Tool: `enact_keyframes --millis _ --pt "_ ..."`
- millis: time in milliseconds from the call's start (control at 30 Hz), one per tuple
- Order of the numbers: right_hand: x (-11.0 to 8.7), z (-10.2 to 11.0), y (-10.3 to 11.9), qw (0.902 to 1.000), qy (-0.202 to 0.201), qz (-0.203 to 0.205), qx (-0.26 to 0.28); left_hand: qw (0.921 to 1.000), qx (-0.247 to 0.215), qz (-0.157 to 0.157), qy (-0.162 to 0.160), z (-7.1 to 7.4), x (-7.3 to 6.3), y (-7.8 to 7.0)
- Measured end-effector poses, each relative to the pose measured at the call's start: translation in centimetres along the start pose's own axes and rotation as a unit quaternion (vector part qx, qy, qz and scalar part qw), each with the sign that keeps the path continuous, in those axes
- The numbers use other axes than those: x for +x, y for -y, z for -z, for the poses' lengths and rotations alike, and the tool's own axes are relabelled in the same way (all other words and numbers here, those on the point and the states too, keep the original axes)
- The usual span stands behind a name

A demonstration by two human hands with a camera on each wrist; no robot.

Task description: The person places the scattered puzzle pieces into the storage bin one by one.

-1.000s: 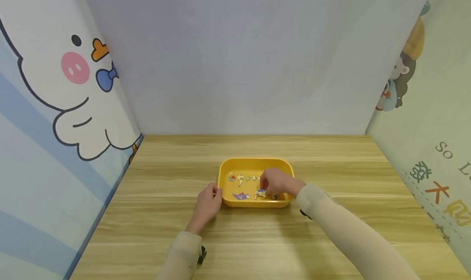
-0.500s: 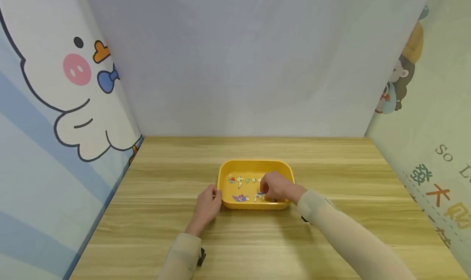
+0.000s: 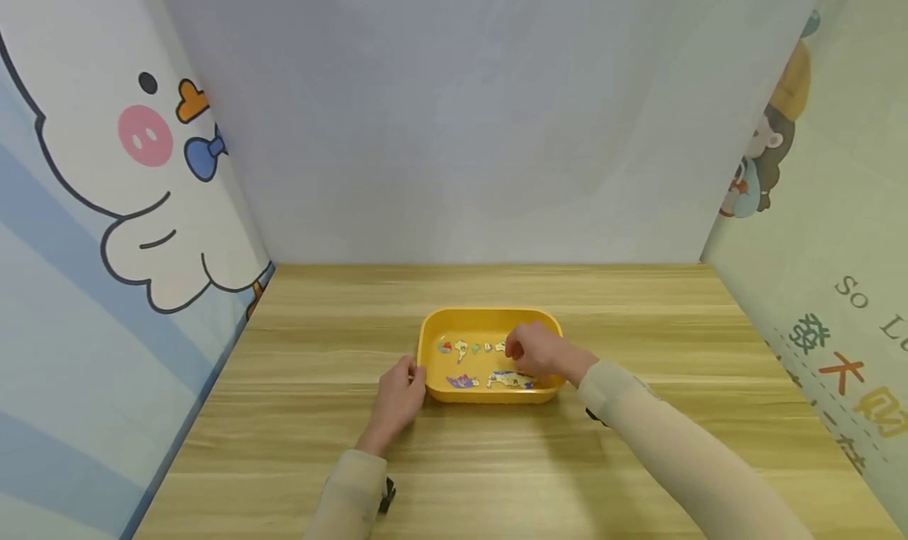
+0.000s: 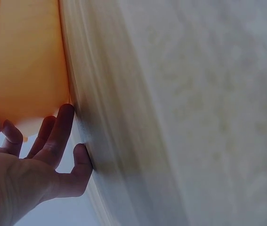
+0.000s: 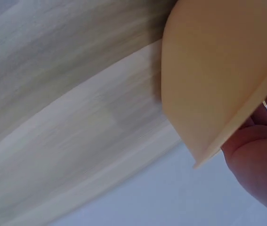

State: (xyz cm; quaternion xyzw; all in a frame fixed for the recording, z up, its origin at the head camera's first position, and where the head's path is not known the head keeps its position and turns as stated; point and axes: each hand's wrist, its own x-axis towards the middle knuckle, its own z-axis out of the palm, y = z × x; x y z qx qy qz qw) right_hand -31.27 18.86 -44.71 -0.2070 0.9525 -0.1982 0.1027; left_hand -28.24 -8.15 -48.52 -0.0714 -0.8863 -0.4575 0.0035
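Note:
A yellow tray (image 3: 489,396) stands on the wooden table with several small flat sticker-like pieces lying inside it. In the head view, a purple-blue piece (image 3: 463,381) and a longer cream-and-blue piece (image 3: 511,379) lie at its near side. Along the middle runs a row of smaller ones, among them a red-and-teal piece (image 3: 444,347) and a cream piece (image 3: 461,350). My left hand (image 3: 401,392) holds the tray's left end, thumb at the rim and fingers against the outer wall. Inside the right half, my right hand (image 3: 535,349) points down with bent fingers; its fingertips are hidden.
The wooden table (image 3: 305,414) extends around the tray. A pale grey sheet (image 3: 468,130) rises behind it. Printed panels border both sides, the left one with a white cartoon duck (image 3: 170,232).
My right hand has moved up and slightly right off the longer cream-and-blue piece, which now shows whole. The left hand keeps its place at the tray.

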Motion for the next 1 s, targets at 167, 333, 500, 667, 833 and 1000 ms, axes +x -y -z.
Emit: enact_keyframes --millis 167,333,500,667,833,1000 --pt "-0.1 0.2 -0.1 1.0 -0.002 -0.001 -0.004 1.0 0.004 -0.005 -0.003 0.2 0.1 0.1" --pt "-0.2 0.6 -0.1 0.9996 -0.028 0.007 -0.005 0.9999 0.008 -0.008 -0.011 0.2 0.2 0.2" --pt "-0.6 0.8 -0.7 0.9938 -0.111 0.007 -0.004 0.9999 0.007 -0.009 -0.007 0.2 0.4 0.2" --pt "-1.4 0.8 -1.6 0.9732 -0.229 -0.011 -0.01 1.0 0.001 -0.005 -0.005 0.2 0.4 0.1" --pt "-2.4 0.9 -3.0 0.9486 -0.311 -0.056 -0.016 0.9999 0.001 -0.01 -0.011 0.2 0.3 0.3" --pt "-2.9 1.0 -4.5 0.9453 -0.303 -0.119 0.015 0.9999 0.0 -0.013 -0.01 0.4 0.3 0.5"
